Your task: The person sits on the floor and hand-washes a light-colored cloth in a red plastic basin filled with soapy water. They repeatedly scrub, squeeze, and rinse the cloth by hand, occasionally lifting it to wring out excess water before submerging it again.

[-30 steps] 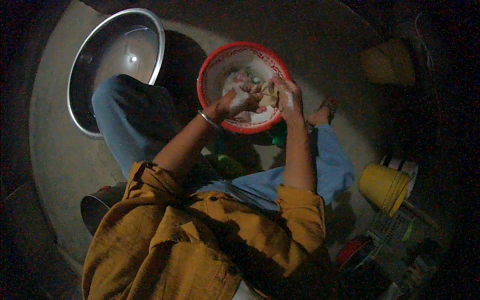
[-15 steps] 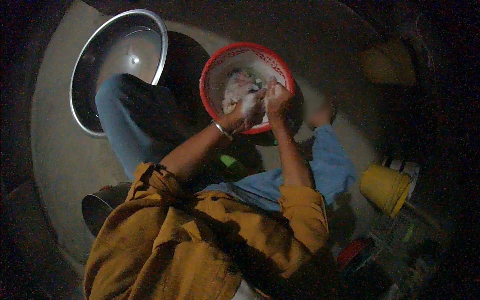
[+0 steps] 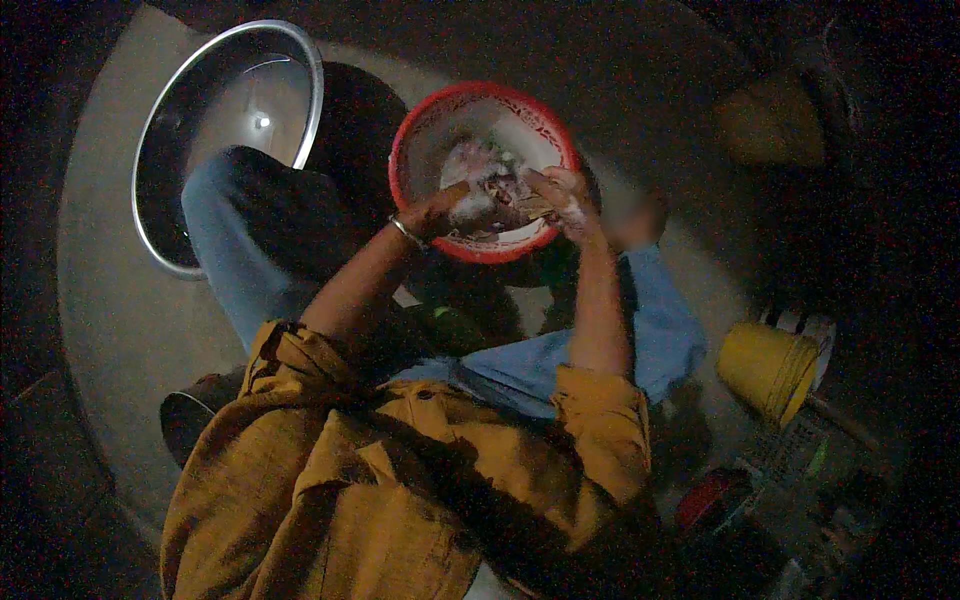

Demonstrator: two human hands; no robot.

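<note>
A red plastic basin with soapy water sits on the floor in front of my knees. Both hands are inside it, close together over a wet, pale piece of cloth. My left hand, with a metal bangle at the wrist, grips the cloth from the left. My right hand, covered in suds, holds the cloth from the right. The cloth is bunched between them and partly hidden by foam. My mustard-yellow sleeves are rolled up above the elbows.
A large shiny steel bowl lies on the floor at the upper left, beside my left knee. A yellow bucket lies tipped at the right, with a red object and clutter below it. A dark round pot sits at lower left.
My hands, apart at the basin's sides a second ago, have come together over the cloth in the middle and now sit slightly lower in the basin.
</note>
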